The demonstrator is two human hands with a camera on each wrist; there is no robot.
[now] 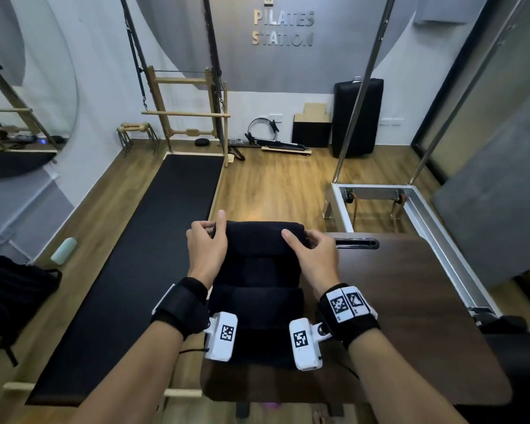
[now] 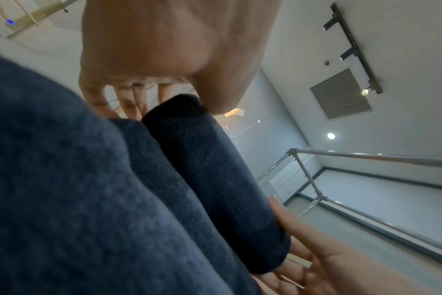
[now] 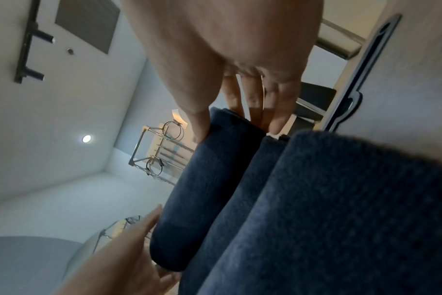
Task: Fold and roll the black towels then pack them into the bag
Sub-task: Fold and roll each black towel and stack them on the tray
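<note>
A black towel (image 1: 257, 301) lies lengthwise on the dark wooden table (image 1: 410, 301), its far end turned into a thick roll (image 1: 263, 237). My left hand (image 1: 211, 228) grips the roll's left end, thumb on top and fingers behind it. The right end is held the same way by my right hand (image 1: 300, 240). In the left wrist view the roll (image 2: 209, 179) runs from my left thumb (image 2: 215, 95) down to the right hand (image 2: 328, 259). The right wrist view shows the roll (image 3: 202, 189) under my right thumb (image 3: 199, 119). A black bag (image 1: 16, 289) sits on the floor at far left.
A long black mat (image 1: 153, 255) lies on the wooden floor left of the table. A metal equipment frame (image 1: 380, 191) stands beyond the table's right corner. A pale green cylinder (image 1: 63, 250) rests by the left wall. Wooden bars and other gear line the back wall.
</note>
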